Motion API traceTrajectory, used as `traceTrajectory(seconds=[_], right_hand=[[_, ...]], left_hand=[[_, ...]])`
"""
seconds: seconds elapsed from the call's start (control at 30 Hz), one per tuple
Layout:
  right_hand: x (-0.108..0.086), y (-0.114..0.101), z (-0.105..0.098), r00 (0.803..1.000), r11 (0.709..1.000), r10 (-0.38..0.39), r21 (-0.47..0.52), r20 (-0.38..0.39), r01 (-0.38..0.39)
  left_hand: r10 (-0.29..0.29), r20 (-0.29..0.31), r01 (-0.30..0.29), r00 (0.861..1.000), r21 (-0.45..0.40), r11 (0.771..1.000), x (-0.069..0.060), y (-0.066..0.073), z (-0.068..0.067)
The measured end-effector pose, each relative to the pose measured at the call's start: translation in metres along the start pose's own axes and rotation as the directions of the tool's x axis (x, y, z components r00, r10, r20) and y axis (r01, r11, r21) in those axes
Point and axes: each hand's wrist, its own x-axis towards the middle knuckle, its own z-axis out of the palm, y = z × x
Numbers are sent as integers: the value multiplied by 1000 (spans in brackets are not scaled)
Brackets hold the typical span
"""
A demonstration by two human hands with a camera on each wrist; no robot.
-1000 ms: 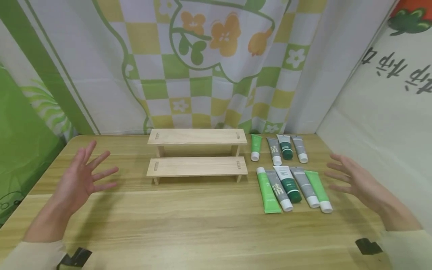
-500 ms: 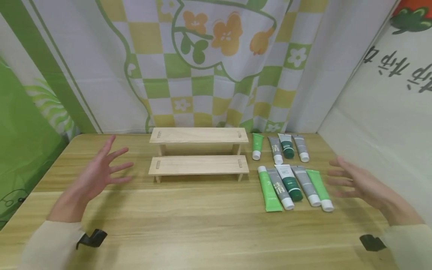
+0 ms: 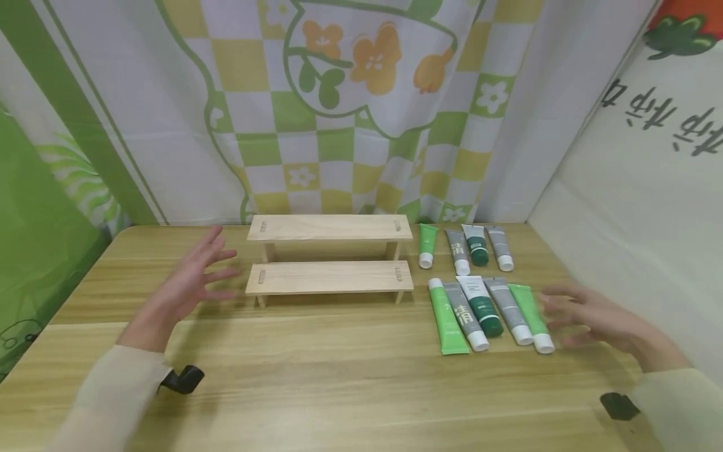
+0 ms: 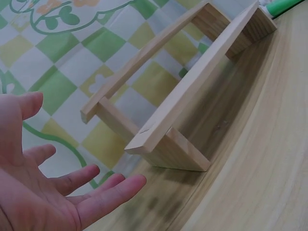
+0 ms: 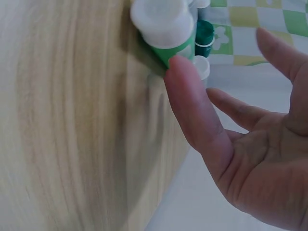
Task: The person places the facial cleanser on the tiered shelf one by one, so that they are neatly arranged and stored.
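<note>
A two-tier wooden stand (image 3: 330,276) rests on the table, its upper shelf (image 3: 330,227) bare like the lower one. My left hand (image 3: 194,276) hovers just left of it, fingers spread, holding nothing; the left wrist view shows the palm beside the stand's end. To the right lie several squeeze tubes in two rows. At the right end of the front row is a green tube with a white cap (image 3: 532,319). Beside that tube is my right hand (image 3: 601,320), slightly blurred, fingers relaxed and holding nothing. Whether a fingertip touches the tube I cannot tell.
The front row also has a green tube lying cap-up (image 3: 449,317), grey tubes (image 3: 508,311) and a white-and-green tube (image 3: 480,306). Smaller tubes (image 3: 476,245) form the back row. A patterned curtain (image 3: 361,125) hangs behind the table (image 3: 316,376); a pale wall (image 3: 649,238) borders the right.
My left hand has moved right, closer to the stand. My right hand has shifted slightly left towards the nearest green tube. The stand and tubes have stayed put.
</note>
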Motion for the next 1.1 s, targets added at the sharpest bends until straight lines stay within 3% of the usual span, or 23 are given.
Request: traceTrajectory(seconds=[0.27, 0.73, 1.1], right_hand=[[9, 7, 6, 1000, 999, 7, -43, -12, -8], [16, -2, 14, 995, 982, 59, -173, -77, -71], [17, -7, 16, 993, 978, 85, -182, -79, -99]], left_hand=[[-9, 3, 9, 1000, 35, 999, 6, -2, 11], [-17, -36, 21, 999, 113, 993, 9, -5, 18], [-14, -55, 22, 998, 147, 989, 7, -5, 23]])
